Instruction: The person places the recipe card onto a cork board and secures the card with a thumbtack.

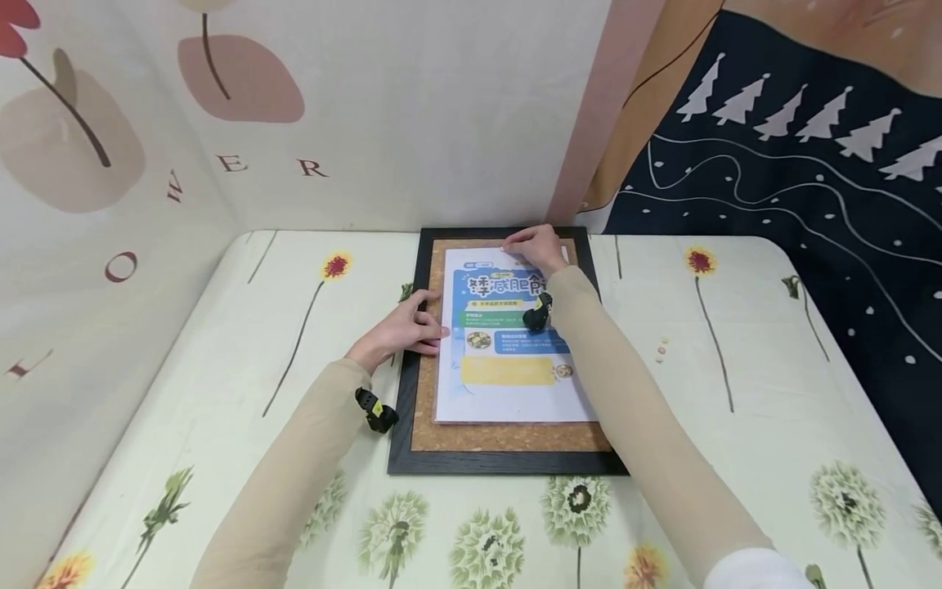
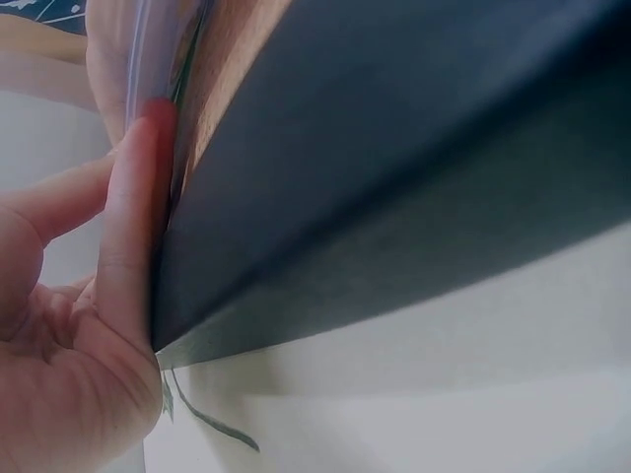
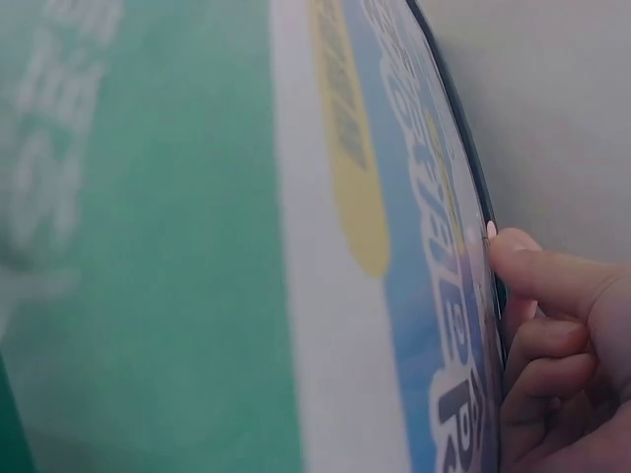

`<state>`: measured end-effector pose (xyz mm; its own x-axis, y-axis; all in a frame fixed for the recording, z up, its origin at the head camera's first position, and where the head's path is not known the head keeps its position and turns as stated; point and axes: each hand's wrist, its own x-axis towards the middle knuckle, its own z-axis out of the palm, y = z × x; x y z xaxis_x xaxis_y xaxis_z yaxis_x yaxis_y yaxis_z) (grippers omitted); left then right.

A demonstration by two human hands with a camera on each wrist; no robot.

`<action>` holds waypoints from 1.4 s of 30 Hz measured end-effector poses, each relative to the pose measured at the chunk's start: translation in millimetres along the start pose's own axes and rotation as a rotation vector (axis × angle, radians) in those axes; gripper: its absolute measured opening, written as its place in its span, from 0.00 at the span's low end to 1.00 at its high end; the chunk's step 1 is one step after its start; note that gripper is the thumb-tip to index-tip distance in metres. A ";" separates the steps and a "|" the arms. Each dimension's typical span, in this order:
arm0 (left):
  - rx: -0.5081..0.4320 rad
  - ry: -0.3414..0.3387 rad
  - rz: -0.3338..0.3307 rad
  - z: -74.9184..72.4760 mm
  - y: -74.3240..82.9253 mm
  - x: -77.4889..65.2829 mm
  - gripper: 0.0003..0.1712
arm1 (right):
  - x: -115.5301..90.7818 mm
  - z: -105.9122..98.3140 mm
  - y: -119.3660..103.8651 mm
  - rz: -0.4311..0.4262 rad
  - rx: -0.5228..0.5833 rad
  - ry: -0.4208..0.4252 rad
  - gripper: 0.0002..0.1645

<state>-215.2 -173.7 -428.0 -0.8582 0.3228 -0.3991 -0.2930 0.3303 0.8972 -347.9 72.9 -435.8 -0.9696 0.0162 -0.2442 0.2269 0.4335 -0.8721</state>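
Narrowly, the right hand [image 1: 540,250] pinched a small pale piece [image 3: 491,230]; below this grip lay a rectangular blue-and-white printed sheet [image 1: 508,352], its left edge touched by the left hand [image 1: 401,330], fingers loosely extended, over a black-framed cork board [image 1: 500,439].

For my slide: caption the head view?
Left hand at one edge, right hand at the top of a printed blue-white sheet on a black-framed brown corkboard.
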 end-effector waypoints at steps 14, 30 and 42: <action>0.011 0.004 0.017 0.0 4.7 -3.7 0.44 | -6.9 1.0 -13.4 -0.097 -0.165 0.033 0.09; 0.039 0.008 -0.014 -1.7 7.5 -10.1 0.43 | -17.0 13.2 -20.1 -0.058 -0.183 0.091 0.08; 0.395 0.186 0.165 -18.8 -1.5 -27.6 0.28 | -22.7 16.8 -15.4 -0.070 -0.153 0.113 0.09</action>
<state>-199.0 -199.8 -414.7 -0.9515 0.2465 -0.1839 0.0058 0.6120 0.7908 -327.8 50.7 -423.9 -0.9886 0.0789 -0.1284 0.1505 0.5690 -0.8084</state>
